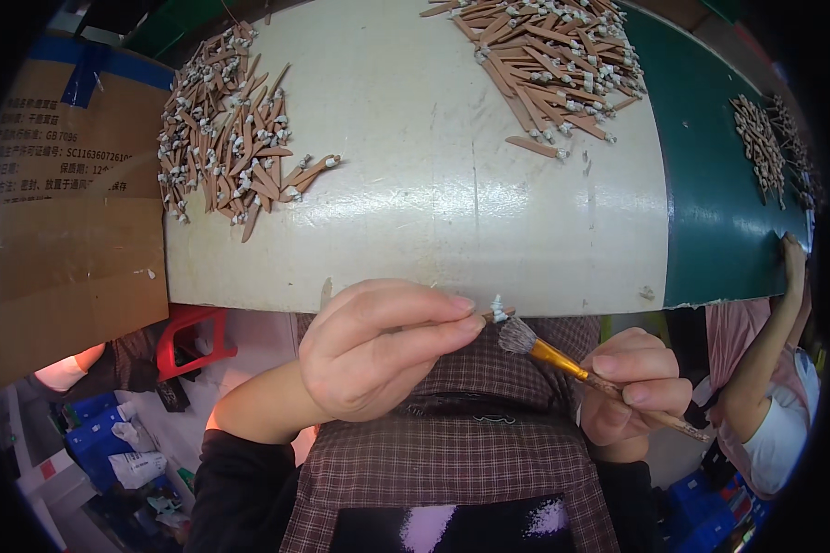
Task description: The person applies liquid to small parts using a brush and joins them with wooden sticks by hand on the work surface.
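Between the thumb and fingers of my left hand [369,346] is a small brown stick with a white tip [498,308], mostly hidden by the fingertips. My right hand [636,382] is closed round the handle of a brush [553,355] with grey bristles and a gold-coloured collar. The bristles point up and left and meet or nearly meet the stick just below its white tip. Both hands are in front of the table's near edge, above a checked brown apron [452,461].
On the pale tabletop [387,184] lie a left pile [217,138] and a right pile [563,64] of similar white-tipped sticks. A cardboard box [74,221] stands at the left. Another person's arm [756,369] reaches a green surface [719,212] at the right. A red stool [194,341] is below.
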Motion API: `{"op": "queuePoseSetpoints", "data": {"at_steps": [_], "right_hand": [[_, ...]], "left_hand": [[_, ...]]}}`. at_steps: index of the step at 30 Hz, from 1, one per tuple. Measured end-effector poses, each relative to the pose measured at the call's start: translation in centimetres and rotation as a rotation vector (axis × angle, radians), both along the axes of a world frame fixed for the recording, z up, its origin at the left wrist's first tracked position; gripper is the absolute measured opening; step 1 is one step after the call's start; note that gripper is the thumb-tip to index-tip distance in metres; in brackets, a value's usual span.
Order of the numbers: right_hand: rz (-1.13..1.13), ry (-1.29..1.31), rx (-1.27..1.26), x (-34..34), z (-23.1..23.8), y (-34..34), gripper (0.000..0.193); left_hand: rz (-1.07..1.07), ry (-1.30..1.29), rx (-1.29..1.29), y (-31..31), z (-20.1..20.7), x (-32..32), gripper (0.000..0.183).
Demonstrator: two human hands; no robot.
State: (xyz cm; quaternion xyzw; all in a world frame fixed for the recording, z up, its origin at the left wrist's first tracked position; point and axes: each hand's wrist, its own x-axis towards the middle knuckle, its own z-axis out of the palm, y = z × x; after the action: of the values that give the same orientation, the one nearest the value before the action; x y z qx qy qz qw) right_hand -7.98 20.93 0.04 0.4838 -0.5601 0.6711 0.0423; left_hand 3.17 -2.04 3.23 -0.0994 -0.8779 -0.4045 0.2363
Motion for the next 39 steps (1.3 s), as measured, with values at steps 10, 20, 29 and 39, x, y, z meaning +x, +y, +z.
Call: {"op": "queuePoseSetpoints", "data": {"at_steps": [10, 20, 29, 39], "right_hand": [[0.036, 0.023, -0.036, 0.1, -0.1, -0.3, 0.030], [-0.084, -0.032, 0.038, -1.0, -1.0, 0.8, 0.019], [-0.310, -0.357, -0.156, -4.9, -4.3, -0.2, 0.010], [-0.396, -0.144, -0.149, -4.5, -3.6, 0.8, 0.010]], "left_hand": [[0.039, -0.062, 0.069, 0.2, -0.1, 0.1, 0.027], [0.106, -0.326, 0.466, 0.2, -0.7, -1.4, 0.021], [0.162, -0.345, -0.150, 0.5, -3.3, -13.0, 0.020], [0.569, -0.664, -0.996, -8.4, -1.8, -2.5, 0.039]]}}
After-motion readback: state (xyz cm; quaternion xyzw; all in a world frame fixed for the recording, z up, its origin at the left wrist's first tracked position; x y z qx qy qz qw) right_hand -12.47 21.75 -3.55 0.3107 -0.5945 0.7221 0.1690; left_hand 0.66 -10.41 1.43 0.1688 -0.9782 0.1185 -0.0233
